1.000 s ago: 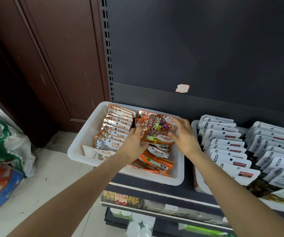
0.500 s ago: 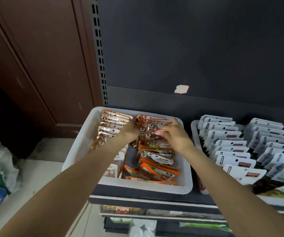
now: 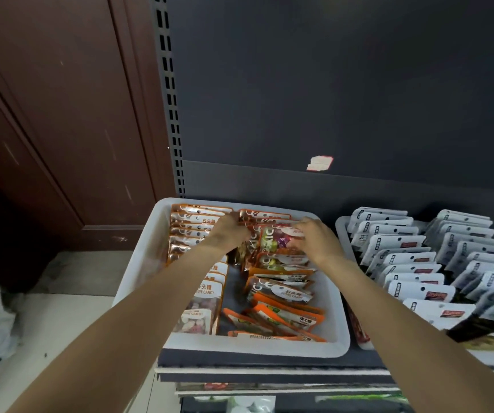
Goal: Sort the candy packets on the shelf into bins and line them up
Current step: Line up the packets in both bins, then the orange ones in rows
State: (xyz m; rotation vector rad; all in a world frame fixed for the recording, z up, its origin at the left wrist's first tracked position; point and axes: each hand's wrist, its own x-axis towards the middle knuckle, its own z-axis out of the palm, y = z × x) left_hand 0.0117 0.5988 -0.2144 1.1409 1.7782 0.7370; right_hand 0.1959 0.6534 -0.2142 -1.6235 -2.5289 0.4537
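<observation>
Both hands are at the far end of the white rectangular plastic bin (image 3: 150, 272), which sits on the dark shelf (image 3: 240, 360) against the dark back panel (image 3: 329, 84). Left hand (image 3: 228, 232) sits between the two rows, fingers curled onto the left edge of the upright orange candy packets in the right row (image 3: 272, 242); right hand (image 3: 314, 238) has fingers bent over the right edge of the same bunch, so the packets are pinched between the hands. Versus a second ago: then the hands held a small stack raised above the mid part of the bin, now that stack is down in the far right row, standing, and both hands have moved farther back. Since half a second ago the grip looks much the same. Left row of orange stone-candy packets (image 3: 198, 225) is lined up, partly hidden by the left forearm. Near end of the right row (image 3: 281, 318) is unsorted, packets lying flat and overlapping. To the right, a second white bin (image 3: 342, 231) holds white packets (image 3: 412, 263) in rows. Brown wooden door (image 3: 61, 114) at left.
</observation>
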